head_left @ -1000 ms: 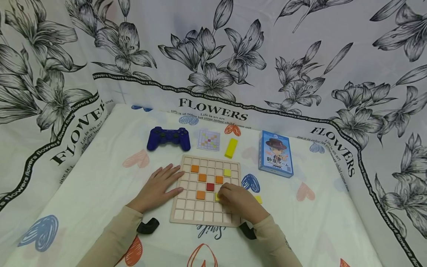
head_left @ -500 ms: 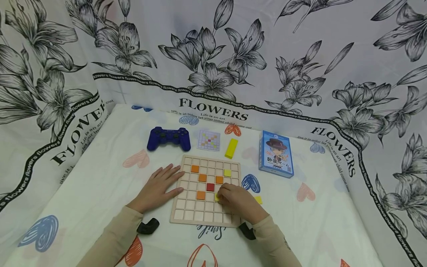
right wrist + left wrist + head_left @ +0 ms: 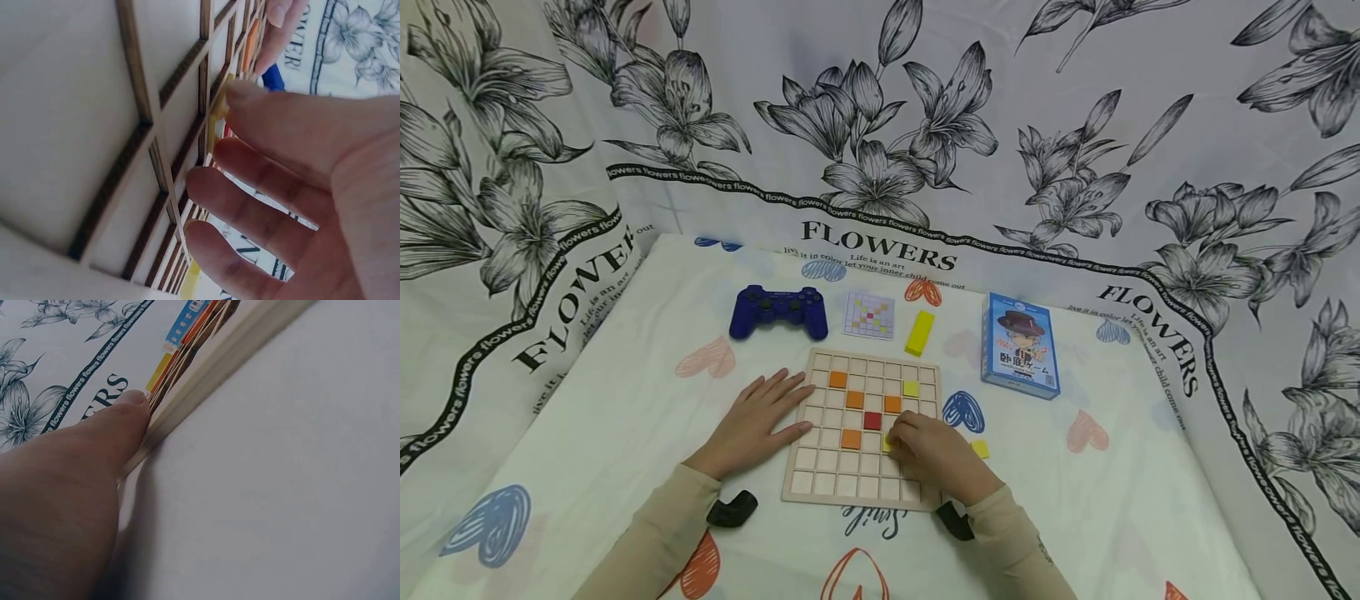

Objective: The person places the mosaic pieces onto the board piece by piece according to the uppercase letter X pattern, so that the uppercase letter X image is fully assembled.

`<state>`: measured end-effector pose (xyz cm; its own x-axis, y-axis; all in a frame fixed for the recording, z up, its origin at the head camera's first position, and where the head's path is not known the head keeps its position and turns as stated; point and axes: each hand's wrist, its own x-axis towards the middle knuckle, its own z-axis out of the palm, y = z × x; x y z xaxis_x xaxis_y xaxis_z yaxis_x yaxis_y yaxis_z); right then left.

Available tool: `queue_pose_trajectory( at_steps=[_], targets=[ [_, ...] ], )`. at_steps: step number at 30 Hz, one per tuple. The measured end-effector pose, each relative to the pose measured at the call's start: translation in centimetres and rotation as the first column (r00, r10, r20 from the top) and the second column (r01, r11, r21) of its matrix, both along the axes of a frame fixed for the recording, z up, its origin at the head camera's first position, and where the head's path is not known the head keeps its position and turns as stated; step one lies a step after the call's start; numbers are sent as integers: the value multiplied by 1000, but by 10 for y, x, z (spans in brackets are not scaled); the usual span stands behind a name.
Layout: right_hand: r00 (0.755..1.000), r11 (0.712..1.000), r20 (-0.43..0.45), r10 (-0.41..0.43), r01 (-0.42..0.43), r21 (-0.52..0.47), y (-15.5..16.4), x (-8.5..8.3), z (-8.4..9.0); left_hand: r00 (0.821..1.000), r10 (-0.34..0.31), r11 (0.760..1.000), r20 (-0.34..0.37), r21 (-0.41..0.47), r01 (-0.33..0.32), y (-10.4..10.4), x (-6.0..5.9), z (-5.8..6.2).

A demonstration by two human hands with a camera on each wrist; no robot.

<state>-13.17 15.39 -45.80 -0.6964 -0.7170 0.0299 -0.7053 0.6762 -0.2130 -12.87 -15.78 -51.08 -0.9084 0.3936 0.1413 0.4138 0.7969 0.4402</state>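
Note:
A square wooden grid board lies on the cloth, with several orange tiles, a red tile and a yellow tile in its cells. My left hand rests flat at the board's left edge, fingers spread; in the left wrist view the thumb touches the board's side. Over the right part of the board, my right hand pinches another yellow tile between thumb and index finger, right of and below the red tile. The hand covers several cells. A loose yellow tile lies right of the board.
Behind the board are a dark blue game controller, a pattern card and a yellow block. A blue box lies to the right. Black curved pieces sit near both wrists. Flower-printed curtains rise behind.

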Motion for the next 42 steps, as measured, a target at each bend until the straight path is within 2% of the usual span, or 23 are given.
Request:
queue_pose_trajectory(
  at_steps=[4,9,13,17,24,32,36,42],
  targets=[
    [998,999,39,-48,48,3,7,-2,2,1000,8,1000,-12,3,-8,-2,0,-3],
    [979,982,85,-185,186,-10,31,-4,6,999,13,1000,-33,3,-13,-3,1,-8],
    [934,945,142,-327,327,20,55,-4,9,1000,12,1000,-22,4,-12,-3,1,-7],
    [897,914,183,-403,403,43,80,-2,6,1000,10,1000,-1,-3,-10,-3,1,-6],
    [887,905,192,-419,426,8,104,1,2,1000,6,1000,-7,12,-6,-2,0,-5],
    [862,894,247,-443,446,46,108,2,3,1000,4,1000,5,7,-4,0,0,-3],
    [871,899,230,-433,435,48,108,3,3,1000,4,1000,9,-2,-4,0,0,-3],
    [900,918,183,-395,396,34,109,1,0,1000,5,1000,7,3,-5,1,0,-1]
  ],
)
